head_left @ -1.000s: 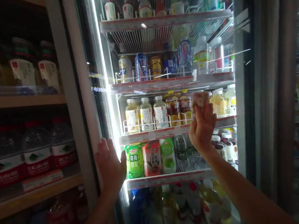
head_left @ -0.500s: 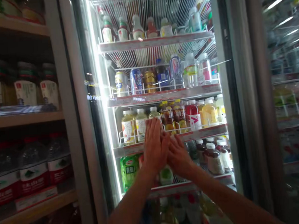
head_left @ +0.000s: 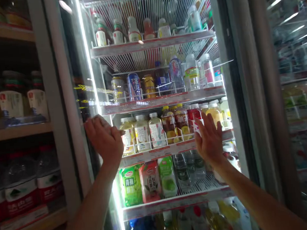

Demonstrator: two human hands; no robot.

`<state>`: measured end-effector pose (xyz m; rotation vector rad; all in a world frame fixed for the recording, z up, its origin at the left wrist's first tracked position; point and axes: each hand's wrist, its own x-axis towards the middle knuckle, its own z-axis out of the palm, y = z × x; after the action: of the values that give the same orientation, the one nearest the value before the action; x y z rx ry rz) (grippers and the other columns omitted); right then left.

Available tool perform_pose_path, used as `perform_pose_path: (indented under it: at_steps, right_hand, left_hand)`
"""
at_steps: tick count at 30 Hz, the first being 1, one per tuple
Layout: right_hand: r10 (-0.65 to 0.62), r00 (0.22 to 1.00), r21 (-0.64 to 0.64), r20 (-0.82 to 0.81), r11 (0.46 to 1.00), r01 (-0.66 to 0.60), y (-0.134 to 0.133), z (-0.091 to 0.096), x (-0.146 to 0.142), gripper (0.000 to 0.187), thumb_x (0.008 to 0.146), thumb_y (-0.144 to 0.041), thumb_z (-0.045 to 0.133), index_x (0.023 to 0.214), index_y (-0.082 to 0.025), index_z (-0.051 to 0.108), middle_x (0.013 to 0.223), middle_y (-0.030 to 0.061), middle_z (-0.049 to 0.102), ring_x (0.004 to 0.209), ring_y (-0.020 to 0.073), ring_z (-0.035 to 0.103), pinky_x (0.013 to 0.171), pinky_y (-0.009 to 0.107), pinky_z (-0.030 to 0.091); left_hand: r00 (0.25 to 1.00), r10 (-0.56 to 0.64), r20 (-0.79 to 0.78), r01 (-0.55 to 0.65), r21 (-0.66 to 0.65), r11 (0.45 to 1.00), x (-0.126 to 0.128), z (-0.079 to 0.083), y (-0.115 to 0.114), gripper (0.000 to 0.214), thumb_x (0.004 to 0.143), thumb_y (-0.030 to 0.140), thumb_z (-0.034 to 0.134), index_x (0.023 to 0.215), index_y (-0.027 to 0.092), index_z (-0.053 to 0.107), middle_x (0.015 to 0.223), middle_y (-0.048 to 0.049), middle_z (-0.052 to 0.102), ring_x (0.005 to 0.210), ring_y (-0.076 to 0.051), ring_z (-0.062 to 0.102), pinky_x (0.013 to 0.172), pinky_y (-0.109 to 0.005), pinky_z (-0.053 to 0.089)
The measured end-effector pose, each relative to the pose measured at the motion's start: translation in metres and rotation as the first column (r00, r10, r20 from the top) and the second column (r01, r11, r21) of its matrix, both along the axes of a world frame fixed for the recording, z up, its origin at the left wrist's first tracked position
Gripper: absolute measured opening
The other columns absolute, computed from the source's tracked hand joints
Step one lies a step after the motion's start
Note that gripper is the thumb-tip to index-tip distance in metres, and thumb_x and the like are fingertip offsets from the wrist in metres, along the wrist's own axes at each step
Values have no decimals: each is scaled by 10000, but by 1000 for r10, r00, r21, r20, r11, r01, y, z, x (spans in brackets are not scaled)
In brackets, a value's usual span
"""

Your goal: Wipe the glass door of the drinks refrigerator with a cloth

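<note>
My left hand (head_left: 104,140) is raised at the left side of a lit drinks fridge, its fingers curled. Something small and pale may show at its top, but I cannot make it out. Beside it stands a row of pale yellow tea bottles (head_left: 142,133) with white caps. My right hand (head_left: 210,139), fingers spread and holding nothing, is in front of a red-labelled bottle (head_left: 195,114) and yellow juice bottles (head_left: 214,113). Whether either hand touches anything is unclear. Between the hands are dark tea bottles (head_left: 169,122) with yellow caps.
Below are a green carton (head_left: 131,185), a red carton (head_left: 150,183) and clear bottles (head_left: 182,172). Cans such as a blue one (head_left: 134,86) stand on the shelf above. A wooden shelf (head_left: 19,133) with bottles is at left, and a metal door frame (head_left: 264,97) at right.
My hands were together in front of the tea bottles. They have parted: the left moved left and curled, the right moved right with fingers spread. The view has shifted slightly.
</note>
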<state>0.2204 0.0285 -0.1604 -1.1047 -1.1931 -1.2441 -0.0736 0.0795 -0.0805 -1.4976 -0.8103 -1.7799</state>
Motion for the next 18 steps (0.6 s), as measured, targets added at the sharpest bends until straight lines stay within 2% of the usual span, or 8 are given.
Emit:
perform_pose_path:
  at_steps: [2, 4, 7, 10, 12, 14, 16, 18]
  right_hand:
    - [-3, 1000, 3, -7, 1000, 3, 0, -1, 1, 572, 911, -250, 422, 1463, -262, 274, 1511, 81, 356, 1427, 236, 262, 1137, 500, 216]
    - [-1, 1000, 15, -5, 1000, 1, 1, -1, 3, 559, 914, -249, 411, 1459, -268, 285, 1514, 76, 352, 1425, 234, 267, 1137, 493, 213]
    - [10, 1000, 29, 15, 1000, -11, 1, -1, 6, 539, 917, -230, 404, 1447, -267, 312, 1503, 81, 372, 1421, 221, 279, 1139, 470, 216]
    - [19, 1000, 25, 17, 999, -20, -1, -1, 5, 526, 919, -220, 403, 1437, -264, 327, 1489, 82, 396, 1423, 206, 274, 1143, 453, 215]
    - [12, 1000, 18, -2, 1000, -12, -1, -1, 3, 530, 919, -226, 401, 1441, -268, 317, 1489, 74, 396, 1425, 201, 267, 1148, 452, 207]
    - [5, 1000, 10, -21, 1000, -4, -1, -1, 2, 539, 918, -237, 403, 1447, -269, 305, 1494, 68, 389, 1427, 201, 262, 1152, 455, 199]
    - [4, 999, 3, -31, 1000, -4, 0, -1, 1, 544, 914, -242, 408, 1448, -265, 306, 1503, 66, 375, 1429, 207, 258, 1152, 460, 195]
    - [6, 999, 4, -31, 1000, -6, 0, -2, 3, 541, 911, -243, 413, 1444, -263, 318, 1509, 66, 363, 1427, 214, 263, 1149, 465, 194]
  left_hand:
    - [999, 17, -32, -17, 9, 1000, 33, -14, -6, 609, 871, 244, 455, 1442, 129, 276, 1529, -146, 278, 1436, -322, 182, 1174, -556, 196]
    - [962, 26, -270, -16, 40, 999, 85, -36, -17, 562, 883, 204, 414, 1426, 101, 313, 1489, -142, 366, 1440, -258, 199, 1174, -453, 255]
    - [807, 111, -580, -14, 169, 986, 130, -57, -27, 497, 868, 188, 420, 1354, 81, 427, 1416, -106, 481, 1415, -237, 270, 1161, -377, 286]
    - [784, 171, -597, -51, 212, 976, 88, -42, -20, 500, 873, 208, 423, 1368, 137, 415, 1405, -88, 494, 1403, -214, 300, 1149, -386, 295]
    - [875, 184, -447, -111, 184, 977, 40, -17, -9, 522, 879, 204, 428, 1393, 132, 375, 1423, -140, 454, 1412, -246, 279, 1134, -459, 299]
    - [954, 180, -240, -147, 149, 978, 12, 2, -2, 565, 873, 215, 435, 1417, 102, 331, 1463, -190, 374, 1417, -291, 254, 1121, -526, 293]
    - [965, 160, -206, -135, 131, 982, 22, 0, -4, 578, 876, 202, 412, 1428, 69, 301, 1483, -213, 332, 1431, -296, 215, 1133, -532, 274]
    - [915, 140, -379, -92, 142, 986, 61, -19, -13, 560, 880, 183, 388, 1418, 44, 315, 1470, -204, 367, 1438, -269, 203, 1149, -479, 277]
